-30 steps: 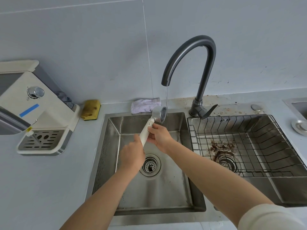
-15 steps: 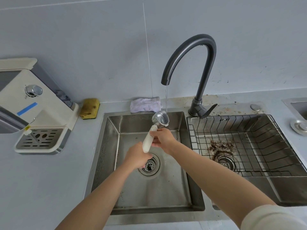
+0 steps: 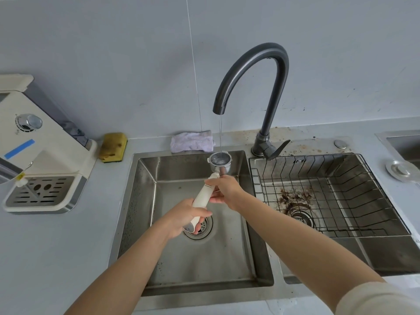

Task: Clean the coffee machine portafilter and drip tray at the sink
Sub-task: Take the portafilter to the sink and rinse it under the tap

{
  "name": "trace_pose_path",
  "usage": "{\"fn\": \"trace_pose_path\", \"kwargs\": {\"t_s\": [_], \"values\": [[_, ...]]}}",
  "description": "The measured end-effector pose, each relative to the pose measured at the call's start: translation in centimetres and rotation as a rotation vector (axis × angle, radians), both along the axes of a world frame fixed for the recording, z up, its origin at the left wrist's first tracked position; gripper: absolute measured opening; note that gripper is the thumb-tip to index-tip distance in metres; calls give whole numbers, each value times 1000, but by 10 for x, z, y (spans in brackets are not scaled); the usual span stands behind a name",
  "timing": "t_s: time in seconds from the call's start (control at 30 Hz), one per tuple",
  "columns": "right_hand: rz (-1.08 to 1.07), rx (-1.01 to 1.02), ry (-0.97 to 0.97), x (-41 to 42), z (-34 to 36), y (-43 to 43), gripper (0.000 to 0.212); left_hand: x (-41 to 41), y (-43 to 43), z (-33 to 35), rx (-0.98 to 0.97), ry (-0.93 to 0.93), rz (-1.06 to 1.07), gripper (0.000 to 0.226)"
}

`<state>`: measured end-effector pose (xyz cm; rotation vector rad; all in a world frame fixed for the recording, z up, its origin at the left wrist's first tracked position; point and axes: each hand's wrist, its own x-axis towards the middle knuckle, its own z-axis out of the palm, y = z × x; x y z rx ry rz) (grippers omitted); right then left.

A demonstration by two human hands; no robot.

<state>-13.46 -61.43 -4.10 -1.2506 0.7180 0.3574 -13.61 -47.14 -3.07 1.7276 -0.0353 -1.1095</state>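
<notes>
Now turned basket-up from its tilt a second ago, the portafilter [image 3: 219, 162] catches the faucet [image 3: 252, 71] stream just beyond the right hand [image 3: 223, 192] pinching its handle, left hand [image 3: 184, 218] clasping the butt, so rinsing proceeds while the drip tray [image 3: 43, 194] waits.

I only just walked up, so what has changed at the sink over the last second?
The portafilter was turned from sideways to cup-up, so the water now runs into it. The left hand slid down to the handle's end; the right hand kept its hold near the cup. The tap still runs, and the coffee machine, sponge and cloth stayed put.
</notes>
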Motion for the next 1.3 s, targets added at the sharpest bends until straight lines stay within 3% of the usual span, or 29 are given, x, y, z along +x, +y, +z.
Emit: {"fn": "trace_pose_path", "kwargs": {"t_s": [0.2, 0.47, 0.57, 0.73, 0.93, 1.07, 1.3], "values": [[-106, 91, -54, -2, 4, -5, 50, 1, -6, -7, -81, 57, -23, 16], [-107, -132, -64, 4, 1, -20, 57, 10, -19, -19, -122, 73, -150, 16], [-104, -174, -82, 7, -1, -23, 64, 14, -24, -22, -119, 63, -180, 35], [-99, -210, -117, 13, 1, -25, 58, 21, -31, -29, -143, 34, -146, 24], [-89, -233, -161, 20, -1, -25, 32, 27, -32, -34, -155, -31, -130, 39], [-89, -235, -190, 22, -1, -24, 32, 31, -33, -36, -116, -88, -94, 48], [-90, -171, -210, 24, -5, -18, 37, 33, -30, -42, -16, -233, -49, 44]]}}
